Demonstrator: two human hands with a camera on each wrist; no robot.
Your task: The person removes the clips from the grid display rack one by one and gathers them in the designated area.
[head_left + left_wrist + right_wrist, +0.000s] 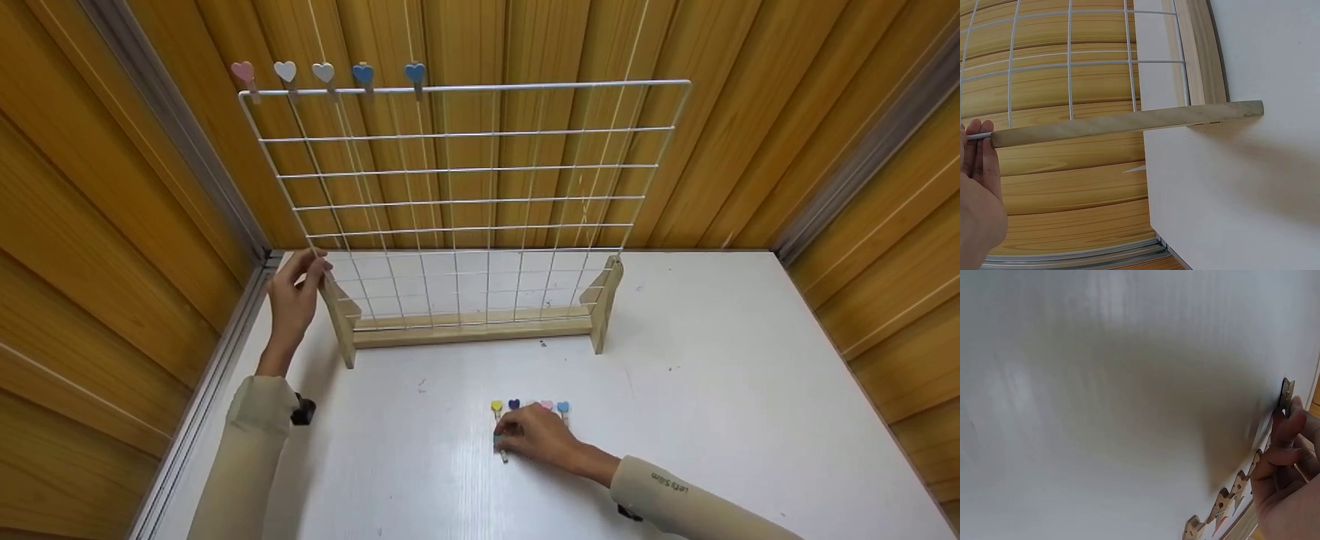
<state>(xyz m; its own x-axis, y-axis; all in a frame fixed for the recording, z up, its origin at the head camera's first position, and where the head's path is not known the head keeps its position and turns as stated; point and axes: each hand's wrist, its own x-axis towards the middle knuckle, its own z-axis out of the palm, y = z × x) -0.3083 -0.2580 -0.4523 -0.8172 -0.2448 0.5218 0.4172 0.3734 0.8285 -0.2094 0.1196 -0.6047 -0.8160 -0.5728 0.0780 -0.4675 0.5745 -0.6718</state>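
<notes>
My left hand (295,289) holds the left edge of a white wire grid (525,86) just above a wooden stand leg (1123,122). Wooden legs and a crossbar (472,334) support the grid, which leans upright. Low over the table, my right hand (544,435) pinches a small wooden clothespin (1286,391); a bit of teal shows at its fingertips. Beyond that hand lie heart clothespins in a row: yellow (496,406), dark blue (514,403), pink (547,406) and light blue (563,406). The hand partly covers the row.
Several heart clothespins stand clipped along the left part of the grid's top bar, among them a pink one (242,72), a white one (285,71) and a blue one (415,72). Wood-patterned walls (750,135) enclose the white table (720,360) at the back and sides.
</notes>
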